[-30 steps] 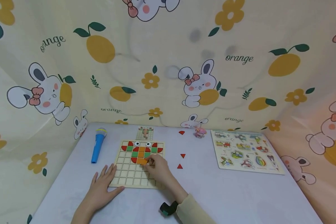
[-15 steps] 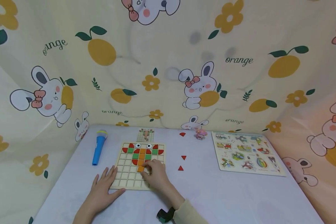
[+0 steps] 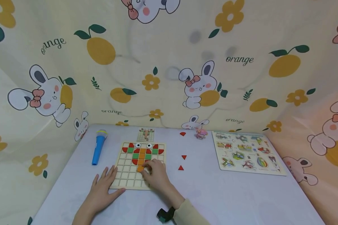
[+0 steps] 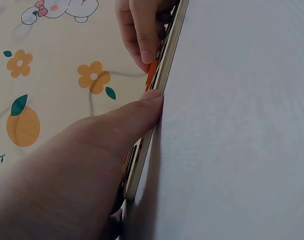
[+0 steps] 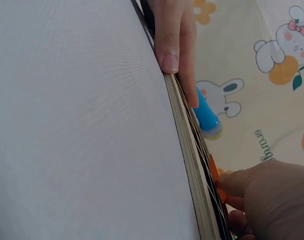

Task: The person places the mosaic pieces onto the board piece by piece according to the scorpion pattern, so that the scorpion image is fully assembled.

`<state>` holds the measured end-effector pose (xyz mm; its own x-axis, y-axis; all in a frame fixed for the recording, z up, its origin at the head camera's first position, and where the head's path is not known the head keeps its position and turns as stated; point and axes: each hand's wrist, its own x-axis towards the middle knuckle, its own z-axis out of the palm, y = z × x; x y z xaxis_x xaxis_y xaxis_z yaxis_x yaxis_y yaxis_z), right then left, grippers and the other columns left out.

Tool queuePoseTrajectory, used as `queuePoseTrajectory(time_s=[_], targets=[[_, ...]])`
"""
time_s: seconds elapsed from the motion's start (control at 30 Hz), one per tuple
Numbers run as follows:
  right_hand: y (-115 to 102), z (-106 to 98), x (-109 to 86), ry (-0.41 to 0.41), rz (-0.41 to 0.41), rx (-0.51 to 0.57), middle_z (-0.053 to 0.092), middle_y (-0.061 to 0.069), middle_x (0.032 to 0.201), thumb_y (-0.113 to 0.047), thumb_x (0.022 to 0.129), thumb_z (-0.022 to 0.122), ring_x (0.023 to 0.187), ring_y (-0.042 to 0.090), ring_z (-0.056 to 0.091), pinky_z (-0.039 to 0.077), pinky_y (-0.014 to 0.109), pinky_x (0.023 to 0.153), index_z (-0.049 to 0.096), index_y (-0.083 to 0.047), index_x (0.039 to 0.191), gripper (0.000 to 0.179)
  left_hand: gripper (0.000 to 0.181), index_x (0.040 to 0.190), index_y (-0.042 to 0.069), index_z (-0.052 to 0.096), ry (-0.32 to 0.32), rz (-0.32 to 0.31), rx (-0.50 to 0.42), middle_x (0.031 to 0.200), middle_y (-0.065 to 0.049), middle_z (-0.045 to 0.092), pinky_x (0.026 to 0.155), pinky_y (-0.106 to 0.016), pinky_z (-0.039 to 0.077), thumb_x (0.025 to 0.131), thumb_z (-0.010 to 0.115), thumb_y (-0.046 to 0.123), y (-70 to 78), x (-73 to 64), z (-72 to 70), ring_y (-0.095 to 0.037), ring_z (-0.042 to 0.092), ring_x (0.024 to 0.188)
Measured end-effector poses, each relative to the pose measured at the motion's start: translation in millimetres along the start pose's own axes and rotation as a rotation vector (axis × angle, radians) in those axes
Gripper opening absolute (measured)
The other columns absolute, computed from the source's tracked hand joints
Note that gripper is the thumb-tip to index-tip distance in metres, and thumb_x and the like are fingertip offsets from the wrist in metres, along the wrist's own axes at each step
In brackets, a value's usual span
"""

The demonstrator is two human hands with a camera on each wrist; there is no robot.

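Note:
A pale wooden grid board (image 3: 125,175) lies on the table, its upper rows holding red, green and orange pieces and two round eye pieces. My right hand (image 3: 157,175) reaches over the board's middle, thumb and forefinger pinching an orange square tile (image 3: 140,169) at the foot of the orange column. In the right wrist view the thumb lies right against this orange tile (image 5: 220,189). My left hand (image 3: 102,187) rests with spread fingers at the board's left edge. Its thumb lies along the front edge, seen close in the left wrist view.
Behind the board lies a small pattern card (image 3: 145,134). A blue toy microphone (image 3: 99,148) is at left. Right of the board are a red fan-shaped piece (image 3: 182,133), two red triangles (image 3: 181,168) and a pink figurine (image 3: 201,133). A picture puzzle board (image 3: 246,153) lies far right.
My right hand has moved slightly toward the front left, bringing the orange tile from a tilted hold down to the cell below the orange column. The left hand stays at the board's edge.

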<state>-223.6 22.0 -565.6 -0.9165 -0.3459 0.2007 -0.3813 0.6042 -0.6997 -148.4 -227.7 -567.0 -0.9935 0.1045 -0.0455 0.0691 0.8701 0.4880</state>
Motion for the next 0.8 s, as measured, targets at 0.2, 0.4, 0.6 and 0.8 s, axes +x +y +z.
queuePoseTrajectory(time_s=[0.2,0.4,0.6,0.8], targets=[[-1.4,0.2,-0.2,0.022,-0.004,0.011,0.056,-0.010,0.084,-0.023,0.101,0.074,0.080,0.006,0.047,0.032,0.028,0.077,0.078,-0.014,0.114,0.016,0.109,0.165,0.001,0.031,-0.019,-0.013,0.001,0.172,-0.021,0.028,0.123,-0.077,0.001,0.091,0.068,0.071,0.8,0.2,-0.5,-0.051,0.011,0.160],[-0.4,0.7,1.3,0.029,0.001,-0.008,0.059,-0.010,0.087,-0.022,0.101,0.074,0.081,0.006,0.048,0.033,0.028,0.078,0.079,-0.015,0.114,0.016,0.108,0.165,0.001,0.031,-0.018,-0.013,0.004,0.172,-0.021,0.028,0.123,-0.077,0.001,0.091,0.068,0.071,1.6,0.6,-1.2,-0.051,0.011,0.160],[1.4,2.2,3.0,0.029,0.001,-0.026,0.062,-0.010,0.088,-0.022,0.101,0.073,0.081,0.005,0.048,0.035,0.028,0.078,0.081,-0.016,0.114,0.016,0.108,0.165,0.001,0.031,-0.022,-0.017,-0.001,0.172,-0.021,0.028,0.124,-0.076,0.000,0.091,0.069,0.070,2.2,1.0,-2.2,-0.051,0.011,0.161],[3.5,3.0,2.0,0.035,-0.013,-0.020,0.061,-0.012,0.086,-0.022,0.099,0.073,0.079,0.005,0.048,0.034,0.027,0.077,0.080,-0.017,0.112,0.016,0.108,0.165,0.001,0.032,-0.018,-0.014,-0.003,0.171,-0.021,0.029,0.123,-0.077,0.001,0.091,0.070,0.070,2.1,-0.2,-2.4,-0.051,0.012,0.160]])
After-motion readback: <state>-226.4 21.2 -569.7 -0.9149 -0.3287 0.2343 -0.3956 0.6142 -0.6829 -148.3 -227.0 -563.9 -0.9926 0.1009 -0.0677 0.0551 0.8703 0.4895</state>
